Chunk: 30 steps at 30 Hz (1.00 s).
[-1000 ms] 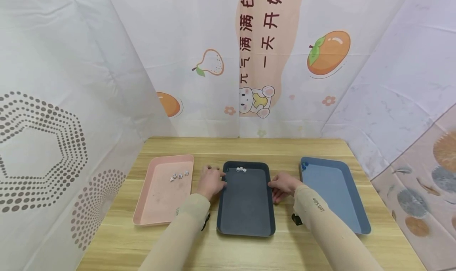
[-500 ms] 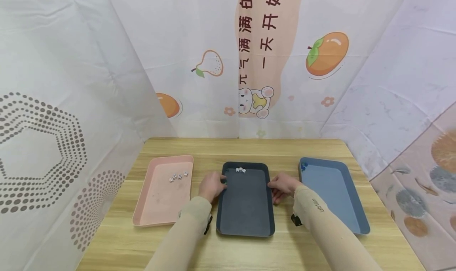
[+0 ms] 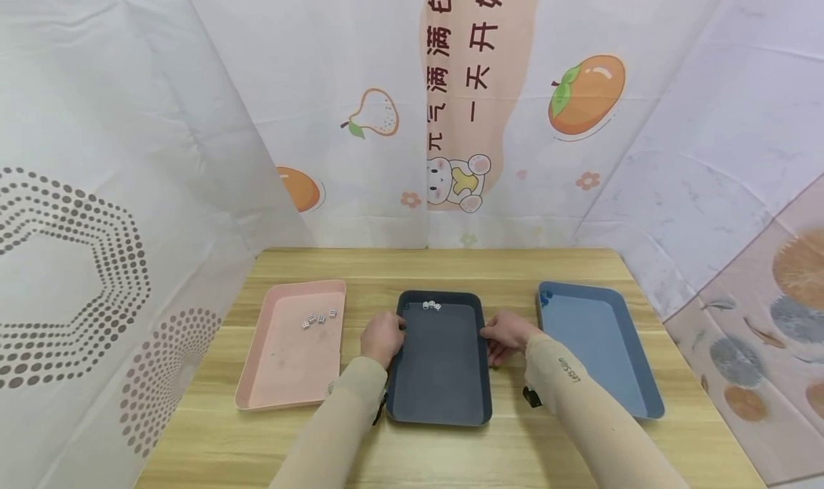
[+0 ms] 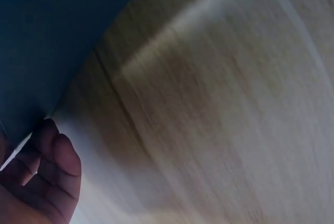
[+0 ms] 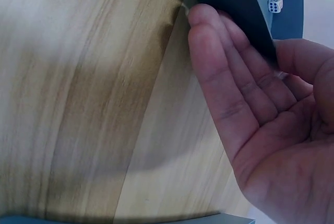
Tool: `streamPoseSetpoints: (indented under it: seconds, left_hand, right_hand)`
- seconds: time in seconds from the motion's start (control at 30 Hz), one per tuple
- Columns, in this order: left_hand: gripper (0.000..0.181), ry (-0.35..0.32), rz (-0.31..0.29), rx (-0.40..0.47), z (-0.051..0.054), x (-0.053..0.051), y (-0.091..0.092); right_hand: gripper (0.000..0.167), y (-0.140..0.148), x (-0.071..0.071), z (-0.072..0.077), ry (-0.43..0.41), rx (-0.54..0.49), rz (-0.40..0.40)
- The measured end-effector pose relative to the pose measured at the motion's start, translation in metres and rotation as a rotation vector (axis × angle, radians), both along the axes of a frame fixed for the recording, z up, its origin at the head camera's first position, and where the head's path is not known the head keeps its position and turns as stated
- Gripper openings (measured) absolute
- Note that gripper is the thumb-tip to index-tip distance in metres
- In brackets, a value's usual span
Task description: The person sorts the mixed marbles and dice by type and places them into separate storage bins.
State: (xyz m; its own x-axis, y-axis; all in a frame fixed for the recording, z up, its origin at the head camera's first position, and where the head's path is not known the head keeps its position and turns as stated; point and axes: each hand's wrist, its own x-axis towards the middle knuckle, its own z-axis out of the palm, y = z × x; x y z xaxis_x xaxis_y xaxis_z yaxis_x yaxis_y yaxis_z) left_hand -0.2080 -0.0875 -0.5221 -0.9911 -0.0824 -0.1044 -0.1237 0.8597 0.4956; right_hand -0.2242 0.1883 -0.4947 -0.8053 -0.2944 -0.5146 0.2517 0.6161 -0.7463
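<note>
A dark slate-blue tray [image 3: 440,374] lies flat at the middle of the table, white dice [image 3: 432,305] near its far wall. My left hand [image 3: 383,337] grips the tray's left wall; in the left wrist view its curled fingers [image 4: 67,155] meet the tray's outer side, and the thumb is mostly hidden. On the opposite side my right hand [image 3: 508,334] holds the right wall, thumb [image 5: 302,57] over the rim and fingers against the outside. A small dark thing [image 3: 407,306] in the tray's far left corner is too small to tell.
To the left lies a pink tray [image 3: 292,371] with several white dice [image 3: 321,319]. A lighter blue tray [image 3: 599,360] lies to the right, holding small dark blue pieces [image 3: 545,297] in its far left corner. Behind the wooden table [image 3: 438,460] hangs a printed curtain [image 3: 309,53].
My left hand has drawn its spread fingers in and closed them on the dark tray's left wall. The right hand keeps its hold. The head view has shifted slightly.
</note>
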Motion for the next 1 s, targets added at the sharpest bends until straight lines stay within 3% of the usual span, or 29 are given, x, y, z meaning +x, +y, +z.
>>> streamPoseSetpoints:
  seconds: [0.2, 0.47, 0.63, 0.83, 1.0]
  left_hand:
    - [0.016, -0.01, -0.001, -0.03, 0.0, -0.001, 0.002]
    - [0.01, 0.069, -0.001, -0.063, -0.005, 0.001, 0.002]
    - [0.012, 0.088, 0.007, 0.079, -0.006, 0.002, -0.002]
    - [0.016, 0.137, -0.035, 0.238, -0.006, 0.0, -0.01]
    - [0.018, 0.128, -0.058, 0.344, 0.002, -0.003, -0.017]
  right_hand:
    - [0.032, -0.002, 0.0, 0.0, 0.009, 0.025, 0.004]
    - [0.028, -0.009, 0.0, 0.002, 0.059, 0.091, 0.038]
    - [0.029, -0.011, -0.001, 0.005, 0.062, 0.11, 0.046]
    - [0.028, -0.012, -0.002, 0.005, 0.053, 0.104, 0.042]
    - [0.027, -0.013, -0.001, 0.006, 0.049, 0.104, 0.028]
